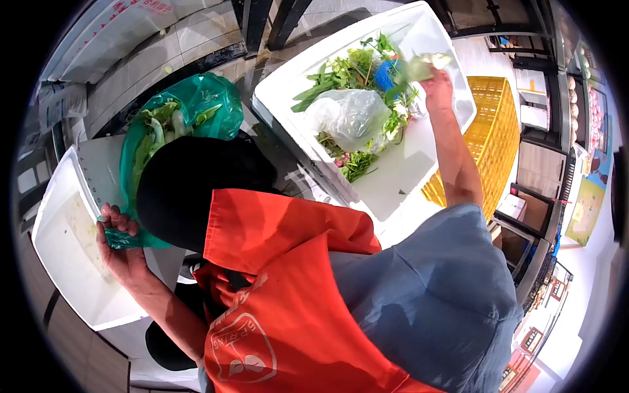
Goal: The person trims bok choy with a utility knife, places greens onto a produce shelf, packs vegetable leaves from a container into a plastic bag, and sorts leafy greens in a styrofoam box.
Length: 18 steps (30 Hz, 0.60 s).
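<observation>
At the left, my left hand [121, 252] has its fingers curled on the edge of a green plastic bag [219, 98]. Leafy greens [154, 134] show in the mouth of this bag; my dark-clothed leg covers part of it. Over the far right end of a white foam box [278, 82], my right hand [438, 90] grips a pale green leafy vegetable [419, 67], smeared by motion. Inside the box lie loose greens [357, 65], a clear plastic bag [350, 118] and a bright blue bundle [386, 74] of unclear kind.
A yellow plastic crate [495, 131] stands right of the foam box. Another white foam box [65, 262] sits at the left, below the green bag. Dark metal shelving [540, 164] runs along the right. White sacks [98, 39] are at the upper left.
</observation>
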{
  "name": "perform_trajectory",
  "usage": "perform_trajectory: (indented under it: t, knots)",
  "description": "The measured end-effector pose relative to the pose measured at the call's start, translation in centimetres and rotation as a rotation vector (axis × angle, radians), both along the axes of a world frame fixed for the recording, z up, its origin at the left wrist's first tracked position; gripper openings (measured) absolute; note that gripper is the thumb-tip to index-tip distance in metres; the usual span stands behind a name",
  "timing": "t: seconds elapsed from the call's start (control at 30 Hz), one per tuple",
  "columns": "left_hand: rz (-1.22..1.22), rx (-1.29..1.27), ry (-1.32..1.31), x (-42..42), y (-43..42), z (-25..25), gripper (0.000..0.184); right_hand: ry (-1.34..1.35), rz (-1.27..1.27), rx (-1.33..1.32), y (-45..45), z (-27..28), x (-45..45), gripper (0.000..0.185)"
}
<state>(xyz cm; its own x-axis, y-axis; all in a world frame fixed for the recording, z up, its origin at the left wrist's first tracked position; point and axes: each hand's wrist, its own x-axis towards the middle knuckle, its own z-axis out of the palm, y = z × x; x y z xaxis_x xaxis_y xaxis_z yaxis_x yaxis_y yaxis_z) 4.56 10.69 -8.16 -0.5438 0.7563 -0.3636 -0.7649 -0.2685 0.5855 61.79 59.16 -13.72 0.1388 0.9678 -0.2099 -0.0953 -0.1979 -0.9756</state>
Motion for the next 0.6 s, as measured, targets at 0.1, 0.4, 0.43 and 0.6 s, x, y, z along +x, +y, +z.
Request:
perform_trajectory:
  t: [0.1,0.4,0.43,0.6]
  knots:
    - [0.005,-0.008,0.024,0.3,0.1,0.9,0.033,0.232,-0.007,0.02,0.4,2.1,0.9,0.032]
    - [-0.054,0.073,0.019,-1.2,-0.9,0.2,0.036,-0.422,-0.021,0.238,-3.9,1.0,-1.7,0.014]
    - [-0.051,0.082,0.016,-1.1,-0.8,0.2,0.036,-0.247,-0.005,0.161,-4.4,3.1,-4.3,0.013]
    - [0.037,0.051,-0.05,-0.9,-1.0,0.3,0.038,-0.298,0.475,0.126,-8.8,4.6,-10.7,0.016]
